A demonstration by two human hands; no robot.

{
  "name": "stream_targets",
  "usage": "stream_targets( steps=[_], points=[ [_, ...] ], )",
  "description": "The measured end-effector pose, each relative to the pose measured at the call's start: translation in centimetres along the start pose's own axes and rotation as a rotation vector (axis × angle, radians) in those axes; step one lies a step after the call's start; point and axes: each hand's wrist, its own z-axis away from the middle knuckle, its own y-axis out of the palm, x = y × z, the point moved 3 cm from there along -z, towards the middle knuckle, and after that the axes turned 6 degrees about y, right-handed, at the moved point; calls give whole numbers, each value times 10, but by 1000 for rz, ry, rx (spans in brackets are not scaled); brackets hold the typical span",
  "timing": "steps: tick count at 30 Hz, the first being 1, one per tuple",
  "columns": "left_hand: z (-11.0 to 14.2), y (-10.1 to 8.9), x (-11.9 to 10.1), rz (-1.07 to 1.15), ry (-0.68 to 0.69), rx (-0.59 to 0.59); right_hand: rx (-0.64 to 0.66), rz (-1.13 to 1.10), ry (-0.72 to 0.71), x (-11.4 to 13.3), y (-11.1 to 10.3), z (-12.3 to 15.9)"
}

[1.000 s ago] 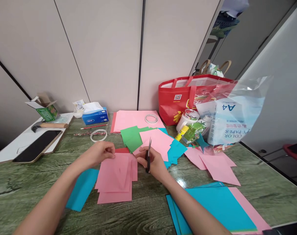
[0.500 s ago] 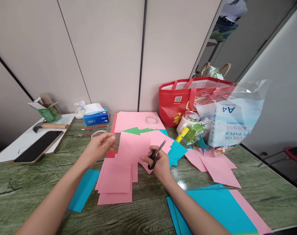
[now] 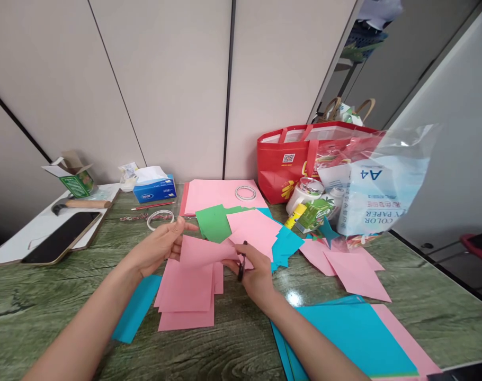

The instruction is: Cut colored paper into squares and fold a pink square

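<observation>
Green table (image 3: 46, 312), flat pink paper square (image 3: 203, 251)

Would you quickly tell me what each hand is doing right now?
Left hand: closed on the left edge of the pink sheet.
Right hand: closed around black scissors, also pinching the sheet's right end.

Two bare forearms, no sleeves, no jewellery
</observation>
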Motion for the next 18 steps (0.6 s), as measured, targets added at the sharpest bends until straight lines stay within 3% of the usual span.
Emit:
stream_targets(
  steps=[3,6,9,13,15,18],
  points=[
    [2,5,-4,-27,20,52,21,16,-45,3,-1,1],
    [2,6,-7,-45,62,18,19,-44,32,3,-2,-2],
    [1,-3,-9,-36,158,-119,24,-200,195,-2,-2,-7],
    [4,-8,-13,-103,254,-201,144,-692,483,-7,5,-9],
    [7,-4,-15,-163,274,-191,210,-856,614,-6,11,-7],
    [10,9,-18,-171,279,-90,249,-858,746,-6,17,-1]
  ],
)
